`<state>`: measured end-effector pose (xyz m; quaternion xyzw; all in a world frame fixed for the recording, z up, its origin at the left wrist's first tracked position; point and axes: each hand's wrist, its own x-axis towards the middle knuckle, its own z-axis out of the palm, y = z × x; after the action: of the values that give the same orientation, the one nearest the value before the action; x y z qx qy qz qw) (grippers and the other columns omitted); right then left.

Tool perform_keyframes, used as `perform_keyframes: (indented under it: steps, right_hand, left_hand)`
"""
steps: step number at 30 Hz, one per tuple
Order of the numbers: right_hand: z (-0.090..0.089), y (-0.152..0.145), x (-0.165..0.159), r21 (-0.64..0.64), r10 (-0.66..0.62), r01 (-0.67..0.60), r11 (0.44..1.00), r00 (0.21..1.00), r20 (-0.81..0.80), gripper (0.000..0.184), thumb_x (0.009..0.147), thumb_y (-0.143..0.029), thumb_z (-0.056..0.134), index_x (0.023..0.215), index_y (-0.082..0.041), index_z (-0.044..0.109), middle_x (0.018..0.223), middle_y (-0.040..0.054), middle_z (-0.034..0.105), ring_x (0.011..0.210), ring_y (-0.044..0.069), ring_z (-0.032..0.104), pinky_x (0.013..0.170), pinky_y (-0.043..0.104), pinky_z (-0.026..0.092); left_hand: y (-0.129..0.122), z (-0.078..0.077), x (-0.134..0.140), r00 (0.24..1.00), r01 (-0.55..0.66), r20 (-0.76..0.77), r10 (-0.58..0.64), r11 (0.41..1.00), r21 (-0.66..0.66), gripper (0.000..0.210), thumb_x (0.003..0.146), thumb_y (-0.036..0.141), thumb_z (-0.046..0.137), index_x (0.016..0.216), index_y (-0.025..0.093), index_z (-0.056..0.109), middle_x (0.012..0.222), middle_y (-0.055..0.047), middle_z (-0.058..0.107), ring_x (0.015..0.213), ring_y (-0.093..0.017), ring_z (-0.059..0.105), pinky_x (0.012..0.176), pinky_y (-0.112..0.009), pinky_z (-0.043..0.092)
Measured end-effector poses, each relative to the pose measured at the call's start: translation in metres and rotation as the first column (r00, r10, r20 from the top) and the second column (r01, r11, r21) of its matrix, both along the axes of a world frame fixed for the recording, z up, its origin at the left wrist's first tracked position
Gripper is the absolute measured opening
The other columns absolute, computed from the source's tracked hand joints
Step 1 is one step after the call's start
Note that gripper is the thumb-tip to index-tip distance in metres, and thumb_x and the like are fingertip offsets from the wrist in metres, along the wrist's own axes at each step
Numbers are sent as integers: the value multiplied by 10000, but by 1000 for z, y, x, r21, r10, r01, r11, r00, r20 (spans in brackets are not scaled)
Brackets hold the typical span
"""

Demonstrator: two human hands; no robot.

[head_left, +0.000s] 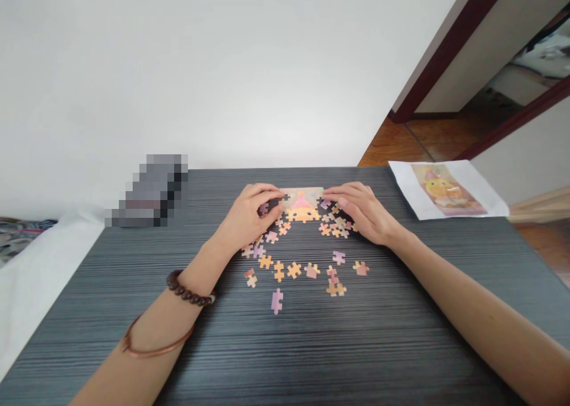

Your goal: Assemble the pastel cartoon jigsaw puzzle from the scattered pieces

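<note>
Left grip (pixel 244 215) and right grip (pixel 367 217) unclenched at opposite edges of partial puzzle (pixel 303 204), loose pieces (pixel 294 270) around, dark tabletop (pixel 333 352) beneath

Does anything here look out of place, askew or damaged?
Mainly the dark object at far left: it shows as coarse blocks, hiding its details. The printed sheet at far right lies at the corner of the table and may slightly overhang it. Loose puzzle pieces lie scattered near the joined section; no damage is visible.

This place looks like a home: brown wooden floor (pixel 386 143), dark-red door frame (pixel 447 51), plain white wall (pixel 267 79).
</note>
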<state>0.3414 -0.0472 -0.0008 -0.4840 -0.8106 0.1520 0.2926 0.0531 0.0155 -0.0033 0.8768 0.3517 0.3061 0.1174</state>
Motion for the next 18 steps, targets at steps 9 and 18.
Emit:
perform_keyframes:
  steps: [9, 18]
  right_hand:
    - [4, -2, -4, -32, -20, 26, 999, 986, 168, 490, 1065, -416, 277, 1356, -231, 625, 1414, 68, 624, 1249, 299, 489, 1060, 549, 347]
    - [4, -2, -6, -26, -20, 26, 999, 978, 208, 529, 1062, -459, 243, 1430, -248, 561, 1451, 75, 593, 1271, 309, 489, 1055, 557, 356]
  left_hand:
    - [7, -5, -3, 993, -61, -106, 55, 997, -51, 326, 910, 389, 659, 1180, 216, 716, 1269, -69, 706, 1198, -290, 586, 1073, -546, 452]
    - [7, -6, 1, 988, -111, -113, 104, 992, -53, 329, 903, 370, 657, 1184, 205, 707, 1276, -97, 665, 1212, -294, 576, 1065, -518, 452]
